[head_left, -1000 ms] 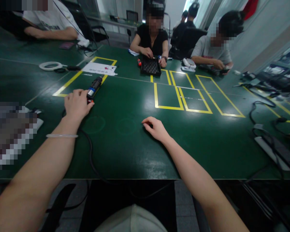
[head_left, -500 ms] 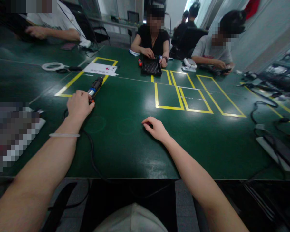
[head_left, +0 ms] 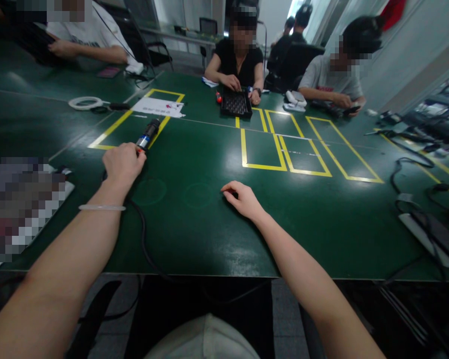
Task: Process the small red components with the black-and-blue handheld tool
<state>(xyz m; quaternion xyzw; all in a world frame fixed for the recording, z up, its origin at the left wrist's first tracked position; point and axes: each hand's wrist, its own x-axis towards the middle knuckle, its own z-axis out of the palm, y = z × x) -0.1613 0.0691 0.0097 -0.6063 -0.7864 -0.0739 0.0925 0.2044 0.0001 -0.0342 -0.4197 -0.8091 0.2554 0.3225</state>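
My left hand is wrapped round the rear part of an electric screwdriver, a black cylinder with a blue and silver band. Its front end points away from me, to the upper right, just over the table. The grip is hidden under my fingers. A black cord runs from near that hand down over the table edge. My right hand rests on the green table, its fingers curled and the thumb brought in to them. Nothing shows between those fingers.
Yellow tape outlines mark the table. A white paper and a white coiled cable lie at far left. Across from me, a person's hands are at a black tray. Cables lie at right.
The view has shifted slightly. My left hand keeps its hold on the electric screwdriver and has turned a little. My right hand stays where it was on the table.
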